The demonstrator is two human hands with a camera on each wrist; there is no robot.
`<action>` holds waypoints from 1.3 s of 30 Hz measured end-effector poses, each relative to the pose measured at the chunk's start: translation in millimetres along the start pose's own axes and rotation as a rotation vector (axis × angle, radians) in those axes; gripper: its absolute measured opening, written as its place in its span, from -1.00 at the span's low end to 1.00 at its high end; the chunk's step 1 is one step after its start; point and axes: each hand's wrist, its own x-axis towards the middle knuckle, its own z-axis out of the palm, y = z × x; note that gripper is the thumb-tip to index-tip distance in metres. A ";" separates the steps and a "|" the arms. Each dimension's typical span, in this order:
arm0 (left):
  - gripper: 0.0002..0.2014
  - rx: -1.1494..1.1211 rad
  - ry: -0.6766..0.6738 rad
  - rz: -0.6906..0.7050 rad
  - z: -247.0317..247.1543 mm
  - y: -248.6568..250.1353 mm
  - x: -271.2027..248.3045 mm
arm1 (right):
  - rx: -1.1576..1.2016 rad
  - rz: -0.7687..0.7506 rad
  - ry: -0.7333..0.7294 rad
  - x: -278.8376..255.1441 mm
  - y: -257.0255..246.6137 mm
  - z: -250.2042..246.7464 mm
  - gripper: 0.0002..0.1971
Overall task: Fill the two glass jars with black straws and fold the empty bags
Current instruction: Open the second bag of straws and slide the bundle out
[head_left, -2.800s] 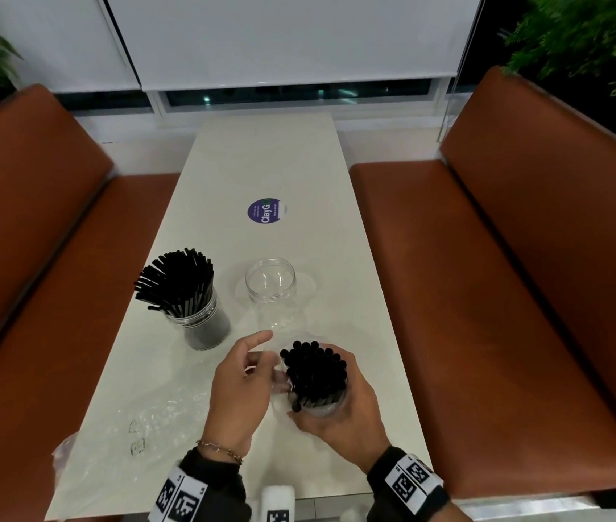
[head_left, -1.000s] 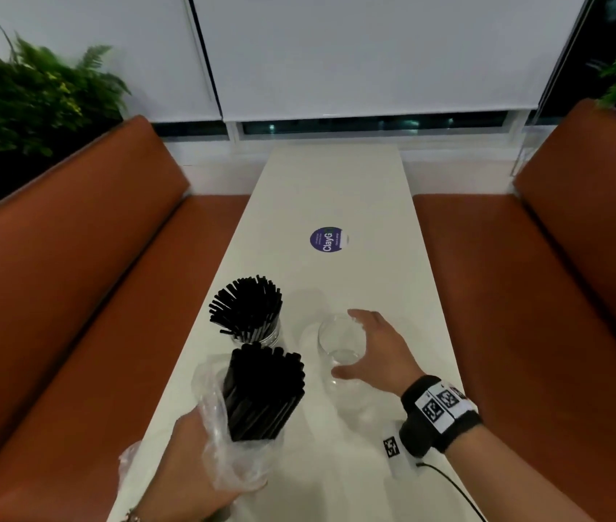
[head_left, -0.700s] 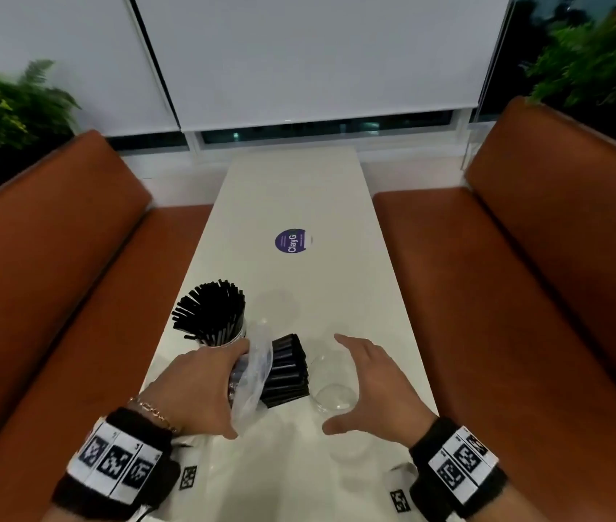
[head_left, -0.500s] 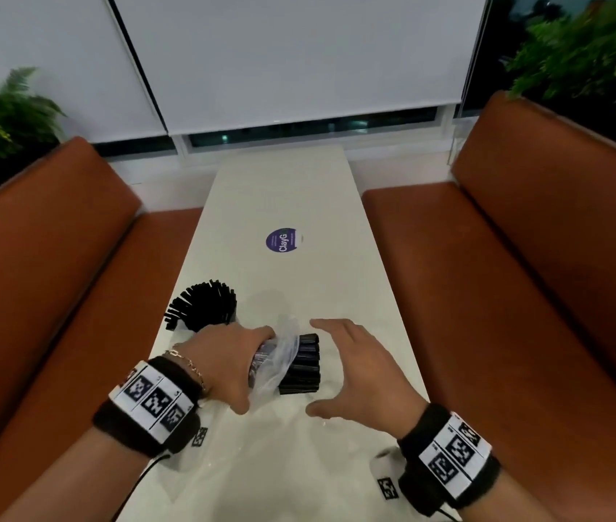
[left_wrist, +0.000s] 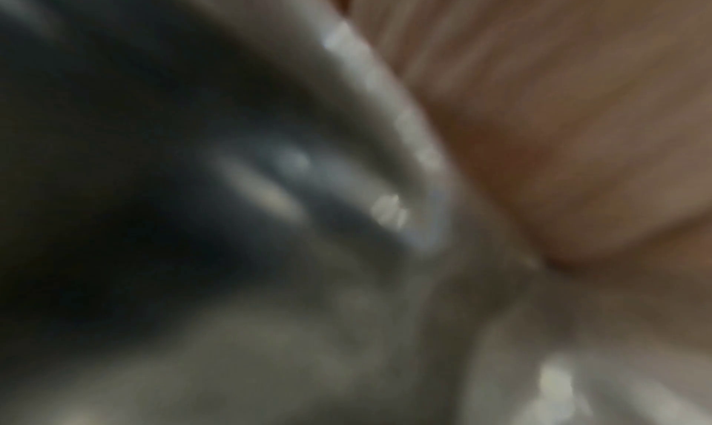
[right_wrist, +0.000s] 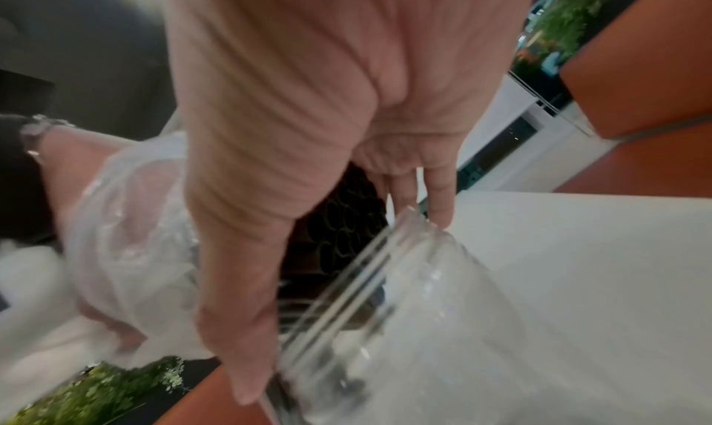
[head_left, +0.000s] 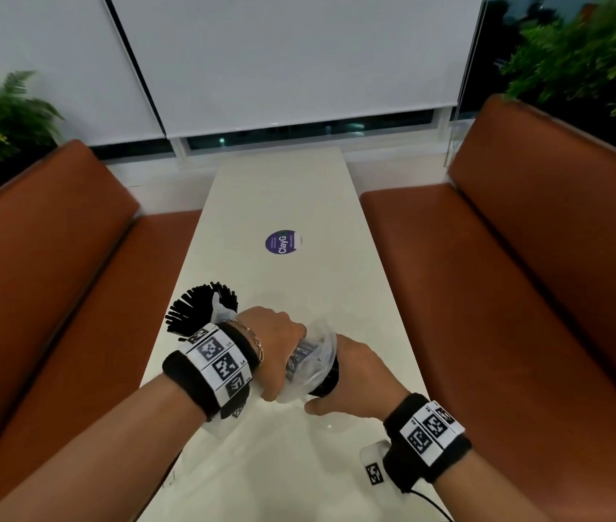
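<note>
Near the surface's (head_left: 291, 205) front edge, the left hand (head_left: 274, 352) has swung its bagged straws (right_wrist: 339, 227) into the tilted empty jar (right_wrist: 404, 325), gripped by the right hand (head_left: 355, 382); filling begins.

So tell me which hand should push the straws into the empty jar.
Left. The left hand already grips the bag of straws, aimed at the tilted jar, which the right hand is busy steadying.

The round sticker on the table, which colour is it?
The sticker is purple with white lettering; the head view shows it best.
</note>
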 end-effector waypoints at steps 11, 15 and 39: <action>-0.29 0.098 0.044 0.008 -11.4 13.7 -7.0 | 0.207 -0.059 0.027 5.2 16.1 12.7 -0.29; -0.18 0.198 0.239 0.007 -14.6 16.3 -16.7 | 0.258 -0.061 0.058 -0.5 23.6 19.3 -0.07; -0.39 -0.921 0.909 -0.114 14.9 45.8 -12.8 | 0.630 -0.022 0.088 -14.2 38.8 36.5 -0.27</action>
